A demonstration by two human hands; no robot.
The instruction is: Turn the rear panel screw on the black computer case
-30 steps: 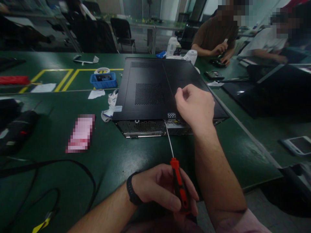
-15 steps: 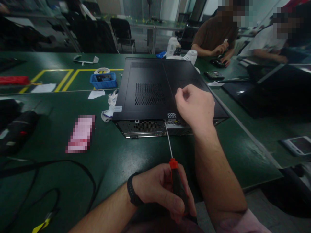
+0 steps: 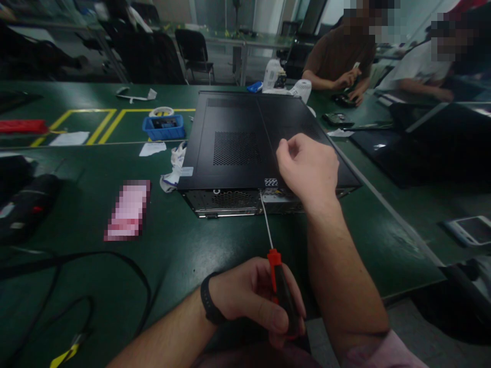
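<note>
A black computer case (image 3: 230, 115) lies flat on the table, its vented panel facing up and its metal back towards me. My left hand (image 3: 257, 299), with a dark band at the wrist, is closed around the red and black handle of a screwdriver (image 3: 276, 273). The thin shaft points away from me, its tip at the back edge of the case, by a small patterned label (image 3: 271, 182). On the right part of the top panel rests my right hand (image 3: 309, 166), fingers curled together; whatever they may hold is hidden.
Left of the case are white gloves (image 3: 172, 176), a blue bin (image 3: 164, 128), a roll of tape (image 3: 161, 111) and a pink blurred item (image 3: 128, 210). Cables (image 3: 115, 255) cross the left front. A phone (image 3: 471, 230) lies right. Two people work at the far right.
The screwdriver handle has turned within my left hand, and its fingers have shifted slightly around it. My right hand and the case stay in place.
</note>
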